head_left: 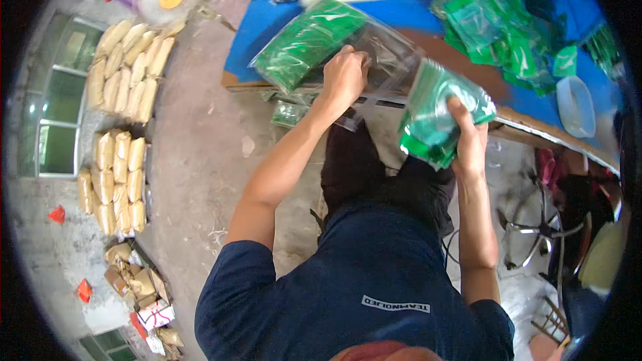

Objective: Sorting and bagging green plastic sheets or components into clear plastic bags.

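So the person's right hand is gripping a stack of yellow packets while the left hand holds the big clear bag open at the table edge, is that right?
Not quite: the packets in the right hand are green, not yellow. The head view shows it. The yellow-tan packs lie in rows on the floor to the left. The rest holds: the left hand grips the big clear bag at the edge of the blue-topped table.

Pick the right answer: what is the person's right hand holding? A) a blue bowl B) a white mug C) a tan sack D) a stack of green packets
D: the right hand grips a stack of green packets, while the left hand holds open a clear plastic bag.
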Motion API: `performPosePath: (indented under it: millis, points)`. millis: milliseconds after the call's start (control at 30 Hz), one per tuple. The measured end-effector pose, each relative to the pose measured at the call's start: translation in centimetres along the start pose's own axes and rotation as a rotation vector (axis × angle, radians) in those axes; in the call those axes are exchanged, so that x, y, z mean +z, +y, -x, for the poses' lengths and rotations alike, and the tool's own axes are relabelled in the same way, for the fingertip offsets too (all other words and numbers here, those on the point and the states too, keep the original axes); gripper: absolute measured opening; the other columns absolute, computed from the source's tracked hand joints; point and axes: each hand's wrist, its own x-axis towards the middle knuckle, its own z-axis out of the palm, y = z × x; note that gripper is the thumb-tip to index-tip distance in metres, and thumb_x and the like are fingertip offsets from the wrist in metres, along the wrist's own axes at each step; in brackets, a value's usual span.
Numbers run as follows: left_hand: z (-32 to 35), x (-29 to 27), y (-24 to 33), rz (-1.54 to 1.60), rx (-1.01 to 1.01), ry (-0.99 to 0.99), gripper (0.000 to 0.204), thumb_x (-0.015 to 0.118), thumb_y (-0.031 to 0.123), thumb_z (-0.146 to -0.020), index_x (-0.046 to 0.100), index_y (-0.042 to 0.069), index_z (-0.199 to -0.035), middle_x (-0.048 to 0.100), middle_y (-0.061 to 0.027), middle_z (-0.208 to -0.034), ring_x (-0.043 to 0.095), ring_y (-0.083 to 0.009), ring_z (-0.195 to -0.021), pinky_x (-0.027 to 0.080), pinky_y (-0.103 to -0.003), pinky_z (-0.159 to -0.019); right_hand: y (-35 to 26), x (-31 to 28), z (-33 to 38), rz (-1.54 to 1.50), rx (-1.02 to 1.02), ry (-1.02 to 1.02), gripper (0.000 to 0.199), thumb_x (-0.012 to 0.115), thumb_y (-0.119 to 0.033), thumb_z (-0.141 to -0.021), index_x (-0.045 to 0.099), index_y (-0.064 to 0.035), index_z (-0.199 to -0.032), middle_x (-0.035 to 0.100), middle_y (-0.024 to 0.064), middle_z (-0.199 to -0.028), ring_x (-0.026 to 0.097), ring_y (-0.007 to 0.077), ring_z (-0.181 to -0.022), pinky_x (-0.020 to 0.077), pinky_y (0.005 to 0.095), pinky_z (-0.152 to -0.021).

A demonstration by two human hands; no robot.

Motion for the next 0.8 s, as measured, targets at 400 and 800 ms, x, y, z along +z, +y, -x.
performPosePath:
  millis: [400, 800]
  points:
    - [0.6, -2.2, 1.8, 0.39, -0.064, 0.198, 0.019, 0.077, 0.008, -0.082, 0.073, 0.0, -0.099, 0.066, -0.0042, -0.07, 0.057, -0.0077, -0.058, 0.046, -0.026, -0.054, 0.3, 3.9, -4.7, 0.146, 0.215, -0.363, 0.041, 0.072, -0.026, -0.084, 0.064, -0.0013, -0.116, 0.068, 0.0052, -0.1, 0.064, 0.0157, -0.088, 0.0519, 0.0315, -0.08]
    - [-1.6, -6.6, 5.3, 0.225, 0.032, 0.214, 0.008, 0.075, 0.009, -0.081, 0.072, 0.003, -0.086, 0.063, -0.0088, -0.07, 0.06, -0.0176, -0.057, 0.047, -0.031, -0.054, 1.7, 8.8, -7.3, -0.347, 0.587, -0.417, 0.035, 0.067, -0.035, -0.088, 0.064, -0.0104, -0.113, 0.068, 0.006, -0.102, 0.067, 0.0186, -0.085, 0.0575, 0.0383, -0.076]
